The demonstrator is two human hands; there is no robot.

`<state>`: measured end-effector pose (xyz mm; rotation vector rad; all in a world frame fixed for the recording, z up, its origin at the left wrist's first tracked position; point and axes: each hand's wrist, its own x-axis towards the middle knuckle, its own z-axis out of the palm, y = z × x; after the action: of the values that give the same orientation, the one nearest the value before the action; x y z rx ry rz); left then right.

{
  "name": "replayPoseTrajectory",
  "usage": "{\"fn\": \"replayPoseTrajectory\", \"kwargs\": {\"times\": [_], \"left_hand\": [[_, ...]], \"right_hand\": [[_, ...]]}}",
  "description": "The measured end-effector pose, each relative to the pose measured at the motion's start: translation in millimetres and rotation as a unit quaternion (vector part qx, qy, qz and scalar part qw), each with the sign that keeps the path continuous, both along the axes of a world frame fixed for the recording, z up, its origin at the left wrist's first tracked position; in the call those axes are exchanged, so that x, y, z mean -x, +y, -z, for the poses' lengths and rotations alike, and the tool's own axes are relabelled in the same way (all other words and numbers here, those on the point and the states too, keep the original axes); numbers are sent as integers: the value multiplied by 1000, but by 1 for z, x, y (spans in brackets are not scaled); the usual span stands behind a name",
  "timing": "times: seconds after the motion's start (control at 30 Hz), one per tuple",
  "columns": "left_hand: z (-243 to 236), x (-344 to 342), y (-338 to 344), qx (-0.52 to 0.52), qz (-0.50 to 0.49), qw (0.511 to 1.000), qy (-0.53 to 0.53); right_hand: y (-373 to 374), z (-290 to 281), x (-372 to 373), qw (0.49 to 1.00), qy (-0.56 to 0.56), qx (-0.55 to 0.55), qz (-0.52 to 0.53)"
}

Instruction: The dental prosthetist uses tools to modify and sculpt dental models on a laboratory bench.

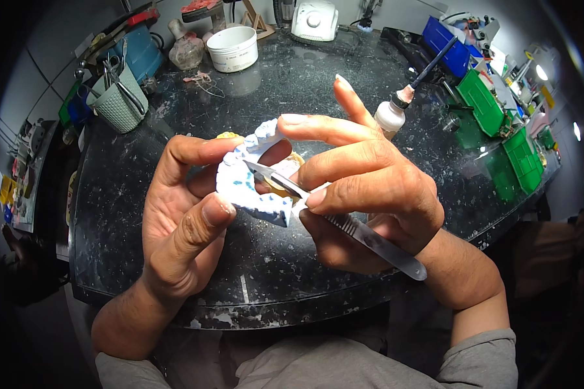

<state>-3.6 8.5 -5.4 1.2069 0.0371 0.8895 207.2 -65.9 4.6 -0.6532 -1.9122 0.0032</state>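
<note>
Between the thumb and fingers of my left hand [182, 227] is a white, horseshoe-shaped plaster dental model [232, 178], held tilted above the table. Blue marks show on its inner face and along its lower end. My right hand [383, 178] grips a metal scalpel [396, 255] with a ridged handle, its blade end at the inner side of the arch. Whether the tip touches the plaster, I cannot tell. The right index fingertip rests at the model's upper end, and the little finger sticks up. Behind the model, a yellowish-edged object [296, 159] is mostly hidden.
A white bottle [390, 117] with a brush stands beyond my right hand. Farther back are a white tub [232, 52], a glass flask [186, 52] and a white device [315, 23]. A tool basket [120, 107] is at left; green bins [480, 104] and a blue bin [442, 48] line the right.
</note>
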Motion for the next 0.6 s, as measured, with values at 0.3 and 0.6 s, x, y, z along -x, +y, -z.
{"fn": "replayPoseTrajectory", "kwargs": {"times": [0.3,0.6], "left_hand": [[-2,0,-2,2,-3,1000,5],[-2,1,-3,9,5,1000,1]], "right_hand": [[0,2,3,1000,9,1,18],[-2,-2,5,1000,14,9,24]]}}
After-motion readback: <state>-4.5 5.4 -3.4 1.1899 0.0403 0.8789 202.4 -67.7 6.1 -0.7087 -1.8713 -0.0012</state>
